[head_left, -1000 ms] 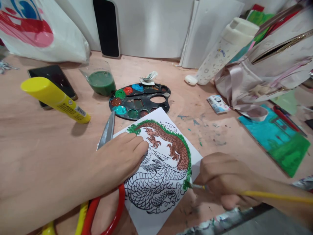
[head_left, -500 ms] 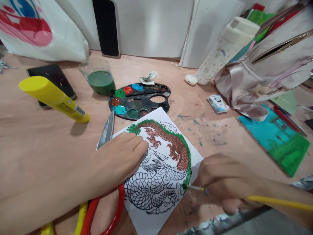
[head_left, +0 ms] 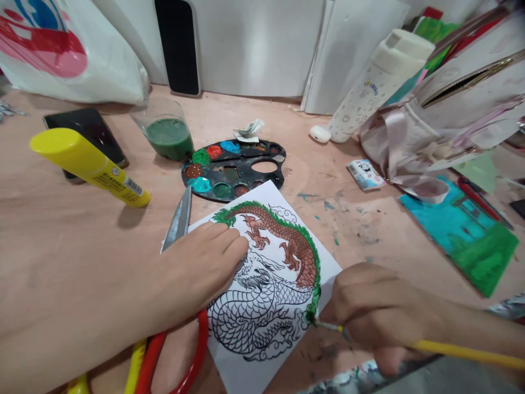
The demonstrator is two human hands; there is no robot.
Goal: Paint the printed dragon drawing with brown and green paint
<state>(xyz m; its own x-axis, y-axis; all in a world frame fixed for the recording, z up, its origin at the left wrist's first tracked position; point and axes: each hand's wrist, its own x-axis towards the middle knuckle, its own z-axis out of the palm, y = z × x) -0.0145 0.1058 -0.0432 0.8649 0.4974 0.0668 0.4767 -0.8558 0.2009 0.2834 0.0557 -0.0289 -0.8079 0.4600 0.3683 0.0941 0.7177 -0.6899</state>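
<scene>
Green-tipped, a yellow-handled paintbrush [head_left: 459, 352] is pinched in the right hand [head_left: 377, 312], its shaft held closely by curled fingers. Its long axis runs almost level across the lower right of the view: the handle trails off toward the frame edge, and the tip is pointed left and slightly up. That tip is touching the green-painted border of a dragon on a printed paper sheet [head_left: 326, 279]. The sheet is laid at a tilt on the bench [head_left: 369, 241], with one corner directed toward the palette. The left hand [head_left: 200, 262] is rested flat and open on the sheet's left side, fingers together, with nothing gripped. Beyond the sheet, a black paint palette [head_left: 205, 189] with green, red, blue and brown wells is placed, a clear cup of green paint [head_left: 169, 141] just beside it. Red-handled scissors [head_left: 178, 224] are set at the sheet's left edge, partly under the left forearm. A green-and-turquoise painted card [head_left: 459, 241] is lying to the sheet's right.
</scene>
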